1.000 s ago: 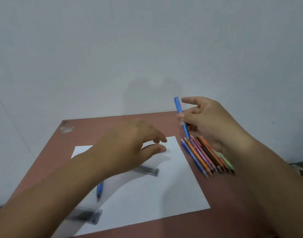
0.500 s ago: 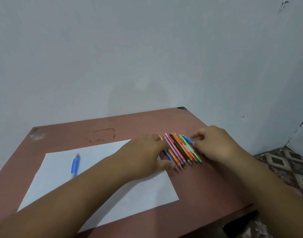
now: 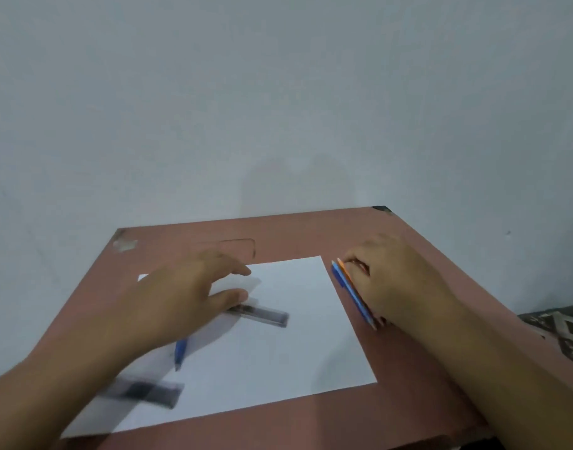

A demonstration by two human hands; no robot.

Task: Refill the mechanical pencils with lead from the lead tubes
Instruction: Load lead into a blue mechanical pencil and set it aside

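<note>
Since half a second ago, the left hand [image 3: 181, 300] has left the row of pencils [image 3: 353, 292] and hovers over the white paper [image 3: 294, 358], fingers loosely spread above a lead tube [image 3: 262, 315]. A blue pencil [image 3: 180, 352] and second tube [image 3: 148, 393] lie nearer. The right hand [image 3: 395, 280] covers the row on the desk [image 3: 408, 401]; its fingers' grip cannot be told.

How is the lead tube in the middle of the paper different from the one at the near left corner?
The middle lead tube lies wholly on the white paper, just past the left hand fingertips; the near lead tube sits at the paper's near left edge, partly hidden by the left forearm. The middle one shows fairly sharp, the near one heavily blurred. Both are dark, see-through, flat cases lying on their sides at a similar slant.
</note>
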